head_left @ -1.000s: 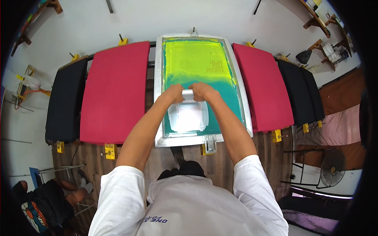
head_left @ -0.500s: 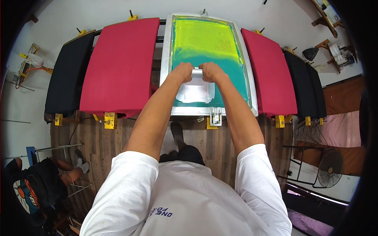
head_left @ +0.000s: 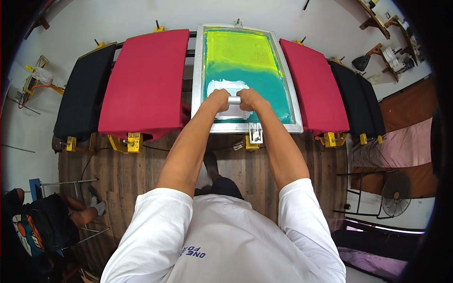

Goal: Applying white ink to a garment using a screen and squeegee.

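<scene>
A silver squeegee [head_left: 234, 100] is gripped at its two ends, by my left hand [head_left: 217, 101] and my right hand [head_left: 252, 99], both with fingers wrapped round it. It stands over the near half of a screen-printing frame [head_left: 296, 101] with a metal rim. The mesh is yellow-green [head_left: 236, 47] at the far end and teal [head_left: 278, 94] nearer me. A patch of white ink [head_left: 229, 85] shows just beyond my hands and continues below the squeegee. My hands and the handle hide the squeegee's blade.
Fabric-covered boards stand on both sides: red ones [head_left: 144, 80] [head_left: 314, 89] beside the frame, black ones [head_left: 85, 92] [head_left: 356, 99] farther out. A metal hinge clamp [head_left: 255, 133] sits at the frame's near edge. Another person [head_left: 52, 219] is at lower left. A fan [head_left: 396, 194] stands at right.
Both hands have drawn the squeegee nearer to me along the mesh. White ink now shows beyond my hands. The whole view has shifted slightly.
</scene>
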`<state>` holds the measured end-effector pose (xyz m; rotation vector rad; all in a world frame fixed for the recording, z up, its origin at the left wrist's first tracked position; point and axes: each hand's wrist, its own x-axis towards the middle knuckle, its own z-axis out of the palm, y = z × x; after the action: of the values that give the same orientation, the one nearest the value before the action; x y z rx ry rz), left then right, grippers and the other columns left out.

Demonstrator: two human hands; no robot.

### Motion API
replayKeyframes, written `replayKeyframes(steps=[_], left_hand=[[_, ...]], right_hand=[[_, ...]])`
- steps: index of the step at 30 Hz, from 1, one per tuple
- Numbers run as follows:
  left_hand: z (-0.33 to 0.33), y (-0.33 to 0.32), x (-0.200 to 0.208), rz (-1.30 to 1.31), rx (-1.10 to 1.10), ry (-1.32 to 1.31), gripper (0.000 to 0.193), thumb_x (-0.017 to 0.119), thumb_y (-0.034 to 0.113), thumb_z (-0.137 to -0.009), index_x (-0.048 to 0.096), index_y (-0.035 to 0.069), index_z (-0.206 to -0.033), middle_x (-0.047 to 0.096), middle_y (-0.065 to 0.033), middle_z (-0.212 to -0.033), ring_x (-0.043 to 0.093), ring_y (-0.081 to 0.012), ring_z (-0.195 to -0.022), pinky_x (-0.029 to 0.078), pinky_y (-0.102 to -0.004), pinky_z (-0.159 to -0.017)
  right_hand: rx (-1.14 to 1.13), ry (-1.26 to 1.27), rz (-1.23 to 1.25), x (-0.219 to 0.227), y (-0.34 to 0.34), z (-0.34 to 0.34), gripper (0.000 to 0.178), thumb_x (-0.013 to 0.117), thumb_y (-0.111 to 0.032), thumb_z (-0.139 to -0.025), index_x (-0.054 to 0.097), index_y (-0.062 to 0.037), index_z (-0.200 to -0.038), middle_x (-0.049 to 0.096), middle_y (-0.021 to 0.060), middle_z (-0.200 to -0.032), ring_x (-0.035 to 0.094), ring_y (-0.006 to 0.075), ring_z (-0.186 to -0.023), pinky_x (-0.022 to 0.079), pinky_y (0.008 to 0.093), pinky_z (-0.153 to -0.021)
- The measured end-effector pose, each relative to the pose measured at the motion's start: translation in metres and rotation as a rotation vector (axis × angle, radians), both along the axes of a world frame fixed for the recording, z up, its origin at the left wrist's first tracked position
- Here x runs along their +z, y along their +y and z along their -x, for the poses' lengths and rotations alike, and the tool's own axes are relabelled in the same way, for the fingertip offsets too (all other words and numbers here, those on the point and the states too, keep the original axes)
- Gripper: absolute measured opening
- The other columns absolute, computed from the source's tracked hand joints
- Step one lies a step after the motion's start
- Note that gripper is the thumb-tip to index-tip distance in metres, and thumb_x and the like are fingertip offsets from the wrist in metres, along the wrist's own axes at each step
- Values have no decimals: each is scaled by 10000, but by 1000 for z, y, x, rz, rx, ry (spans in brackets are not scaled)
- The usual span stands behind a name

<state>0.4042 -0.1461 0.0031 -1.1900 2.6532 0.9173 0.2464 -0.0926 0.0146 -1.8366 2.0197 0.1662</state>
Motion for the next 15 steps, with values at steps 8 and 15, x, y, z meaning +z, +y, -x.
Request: replayKeyframes(steps=[8,15], left_hand=[[-9,29,0,-28,54,29,332,676,35,-780,723,83,-1105,688,-235,-1124,667,-376,-1064,552,-422,-923],[-12,45,-21,73,58,70,347,734,54,-753,700,65,-1098,694,-214,-1086,660,-363,-1075,554,-433,-915]], right_hand=[[30,46,-72,11,26,-11,372,662,-77,-745,714,-148,-1106,716,158,-1086,682,343,-1026,559,420,-889],[-58,33,63,1,54,-14,624,728,-116,-731,557,-173,-1328,663,136,-1216,614,351,-1159,433,594,-968]])
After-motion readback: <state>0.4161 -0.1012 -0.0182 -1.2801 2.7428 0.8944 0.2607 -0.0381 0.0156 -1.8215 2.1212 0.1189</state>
